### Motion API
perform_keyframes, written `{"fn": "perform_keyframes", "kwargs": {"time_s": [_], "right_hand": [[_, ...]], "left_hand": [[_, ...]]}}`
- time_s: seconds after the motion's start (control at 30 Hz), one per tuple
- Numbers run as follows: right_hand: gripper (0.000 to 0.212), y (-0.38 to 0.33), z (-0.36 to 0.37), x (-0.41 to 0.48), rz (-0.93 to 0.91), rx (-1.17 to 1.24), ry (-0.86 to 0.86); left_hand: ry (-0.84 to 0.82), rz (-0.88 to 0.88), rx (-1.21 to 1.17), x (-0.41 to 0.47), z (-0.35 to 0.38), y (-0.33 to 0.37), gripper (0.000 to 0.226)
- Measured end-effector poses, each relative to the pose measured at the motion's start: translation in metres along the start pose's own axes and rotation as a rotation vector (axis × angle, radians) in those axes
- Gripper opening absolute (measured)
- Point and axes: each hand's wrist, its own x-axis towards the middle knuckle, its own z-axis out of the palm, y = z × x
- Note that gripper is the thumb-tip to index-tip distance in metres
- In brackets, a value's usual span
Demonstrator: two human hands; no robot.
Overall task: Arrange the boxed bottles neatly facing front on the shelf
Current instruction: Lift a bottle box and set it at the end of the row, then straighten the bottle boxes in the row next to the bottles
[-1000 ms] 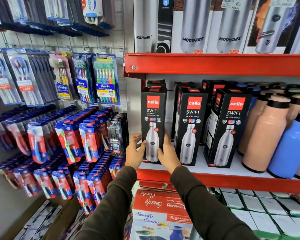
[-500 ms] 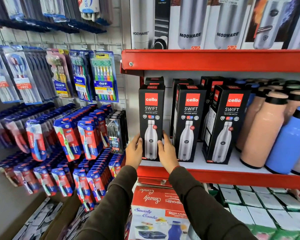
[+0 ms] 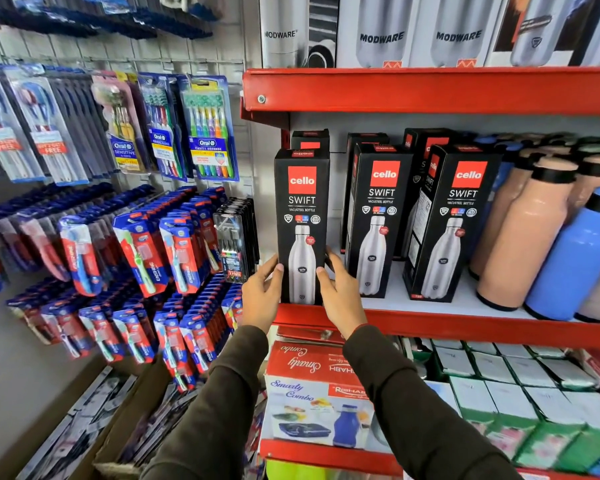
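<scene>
Three black Cello Swift bottle boxes stand at the front of the red shelf (image 3: 465,329). The left box (image 3: 302,216) faces front at the shelf's left end, upright. My left hand (image 3: 262,294) grips its lower left edge and my right hand (image 3: 340,296) grips its lower right edge. The middle box (image 3: 378,220) and the right box (image 3: 454,223) stand turned slightly, showing a side panel. More black boxes (image 3: 310,138) stand behind them, partly hidden.
Peach bottles (image 3: 523,233) and a blue bottle (image 3: 582,258) crowd the shelf's right end. Modware boxes (image 3: 381,29) fill the shelf above. Toothbrush packs (image 3: 208,129) hang on the left wall. A Smarty Combo carton (image 3: 312,393) sits on the shelf below.
Both hands kept hold of the left box and set it square at the shelf's left end. The view moved closer.
</scene>
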Motion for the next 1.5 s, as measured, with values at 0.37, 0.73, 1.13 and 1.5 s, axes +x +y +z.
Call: {"fn": "perform_keyframes", "kwargs": {"time_s": [0.37, 0.73, 1.13, 1.5], "right_hand": [[0.046, 0.001, -0.004, -0.008, -0.009, 0.03, 0.033], [0.041, 0.014, -0.074, -0.009, -0.142, 0.056, 0.379], [0.05, 0.034, -0.104, 0.035, 0.094, 0.029, 0.113], [0.045, 0.036, -0.115, 0.024, 0.09, 0.066, 0.155]], "left_hand": [[0.098, 0.069, 0.026, -0.02, 0.01, 0.011, 0.036], [0.121, 0.514, 0.128, -0.045, 0.096, 0.06, 0.037], [-0.111, -0.067, 0.006, -0.005, 0.154, 0.055, 0.049], [-0.056, -0.118, -0.007, -0.01, 0.15, 0.052, 0.049]]}}
